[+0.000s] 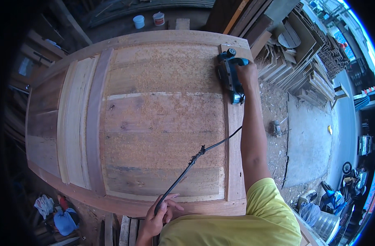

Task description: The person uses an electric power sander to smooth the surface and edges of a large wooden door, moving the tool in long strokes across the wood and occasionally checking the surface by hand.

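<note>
A wide wooden panel door [163, 119] lies flat before me, its middle strewn with fine shavings. At its far right corner my right hand [246, 76] is wrapped round the handle of a teal and black electric planer [229, 78], which rests on the right-hand frame piece. The planer's black power cord [180, 177] runs back across the panel, with a knotted, taped lump midway. Close to my body, over the near edge, my left hand [160, 213] holds that cord between thumb and fingers.
Loose boards [74, 123] lie across the panel's left part. Stacked planks and carved wood pieces [294, 53] stand at the far right. Two white buckets [139, 21] sit beyond the far edge. A small tool [276, 128] lies on the dusty floor, and motorbikes [339, 192] are parked lower right.
</note>
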